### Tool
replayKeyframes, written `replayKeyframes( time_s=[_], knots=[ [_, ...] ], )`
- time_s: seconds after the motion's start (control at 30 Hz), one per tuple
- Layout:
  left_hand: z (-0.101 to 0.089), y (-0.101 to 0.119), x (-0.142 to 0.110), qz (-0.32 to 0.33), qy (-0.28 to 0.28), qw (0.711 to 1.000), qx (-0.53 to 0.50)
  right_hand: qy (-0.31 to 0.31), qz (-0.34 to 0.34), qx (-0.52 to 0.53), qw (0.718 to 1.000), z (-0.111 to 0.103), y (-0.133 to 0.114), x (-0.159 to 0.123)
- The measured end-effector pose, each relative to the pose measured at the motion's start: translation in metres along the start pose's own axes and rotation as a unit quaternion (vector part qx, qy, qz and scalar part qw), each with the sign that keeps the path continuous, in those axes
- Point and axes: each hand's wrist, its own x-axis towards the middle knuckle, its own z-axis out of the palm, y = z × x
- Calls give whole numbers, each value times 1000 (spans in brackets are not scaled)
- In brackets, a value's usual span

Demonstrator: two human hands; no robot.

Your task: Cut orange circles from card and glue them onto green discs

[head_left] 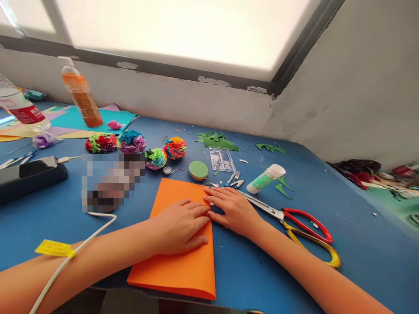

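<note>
A sheet of orange paper (176, 270), folded over lengthwise, lies on the blue table in front of me. My left hand (180, 226) rests flat on its middle, fingers stretched toward the right-hand edge. Along that edge, near the far corner, lie the fingertips of my right hand (234, 209), fingers extended and slightly apart. Large scissors (283, 214) with one red and one yellow handle lie beside my right hand, their blades partly behind it. Beyond them a glue stick (266, 179) leans at a tilt. A white cable (94, 237) with a yellow tag runs across my left forearm.
Ruffled paper balls (131, 141), a round green-topped stack (198, 170), a clear plastic frame (221, 159) and green paper scraps (216, 140) lie beyond the paper. Bottles (81, 93) stand at the back left. A dark device (32, 174) sits at left; a wall closes the far side.
</note>
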Motion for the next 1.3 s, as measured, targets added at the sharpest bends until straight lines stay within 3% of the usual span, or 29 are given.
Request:
replayKeyframes(
  time_s=[0.23,0.43,0.53,0.77,0.93,1.03,1.1,1.2,1.23,1.3],
  knots=[
    [-1,13,13,-28,14,993,110,-38,33,-23,998,0,1,5],
    [21,24,6,-27,112,977,181,-49,46,-4,998,-1,2,3],
    [26,24,2,-14,127,971,204,-53,50,2,997,-1,2,2],
    [15,31,-2,87,76,968,221,-44,48,12,998,1,2,4],
    [23,45,-12,155,103,964,190,-32,44,17,998,1,3,4],
    [23,51,-19,209,79,954,200,-31,45,19,998,1,2,4],
    [15,51,-22,245,40,956,158,-30,46,20,998,1,2,4],
    [0,39,-19,283,-14,958,-41,-27,44,21,998,1,1,4],
    [-5,30,-15,260,-11,960,-105,-27,44,20,998,1,1,4],
    [-13,8,-6,112,47,983,-139,-31,44,17,998,2,1,4]
  ],
)
